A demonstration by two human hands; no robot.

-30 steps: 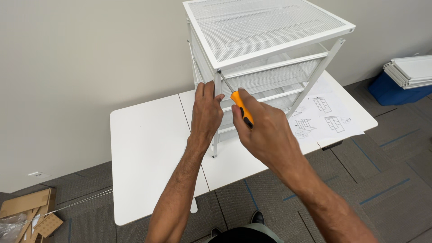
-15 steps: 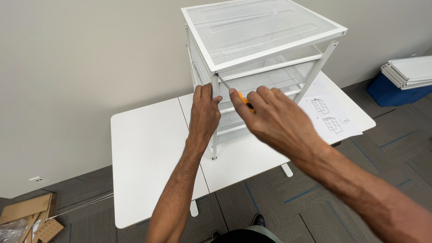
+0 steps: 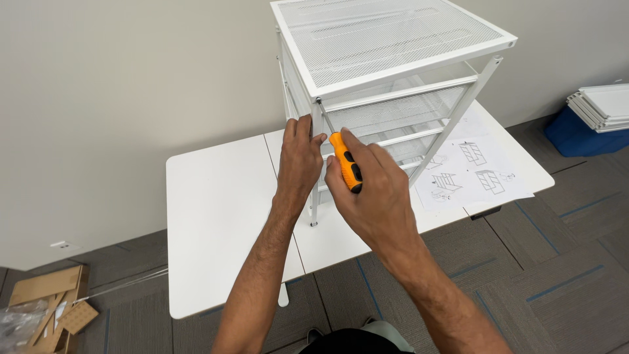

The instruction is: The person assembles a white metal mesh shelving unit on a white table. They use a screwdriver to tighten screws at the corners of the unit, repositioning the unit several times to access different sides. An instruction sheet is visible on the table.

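A white metal mesh drawer frame (image 3: 393,49) stands on a white table (image 3: 223,216). My left hand (image 3: 298,157) grips the frame's near front leg just below the top corner. My right hand (image 3: 373,190) holds an orange and black screwdriver (image 3: 346,162). Its thin shaft slants up and left, with the tip at the top corner of the frame, right above my left fingers. Mesh shelves and rails show inside the frame behind my hands.
Paper instruction sheets (image 3: 475,172) lie on the table right of the frame. A blue bin (image 3: 580,134) with stacked white panels (image 3: 603,105) stands at far right. Cardboard pieces (image 3: 46,308) and plastic wrap lie on the grey carpet at lower left. A wall runs behind.
The screwdriver has turned in my right hand and its tip has come up to the frame's top corner. My left hand keeps its hold on the leg.
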